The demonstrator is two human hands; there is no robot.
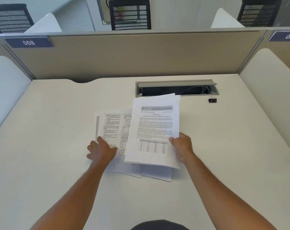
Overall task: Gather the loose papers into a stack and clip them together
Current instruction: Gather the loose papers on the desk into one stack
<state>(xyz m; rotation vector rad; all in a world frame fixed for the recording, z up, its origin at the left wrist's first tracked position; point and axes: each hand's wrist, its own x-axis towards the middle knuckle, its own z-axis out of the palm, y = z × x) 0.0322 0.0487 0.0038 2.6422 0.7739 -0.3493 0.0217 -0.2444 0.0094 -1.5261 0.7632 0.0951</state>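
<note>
Our left hand (101, 151) lies flat with fingers spread on the loose printed sheets (112, 128) spread on the worktop (49, 130). Just right of it, our right hand (180, 145) pinches the lower right edge of a raised sheaf of papers (155, 128), thumb on top. Farther right, a black binder clip (212, 100) sits beside the open cable tray (177, 88).

Print on held sheets (155, 128) too blurred to read. Lower sheets (112, 130) partly covered by held sheets and left hand (101, 151). Right hand (182, 146) fingers hidden behind paper. Clip (212, 100) too small for detail.
</note>
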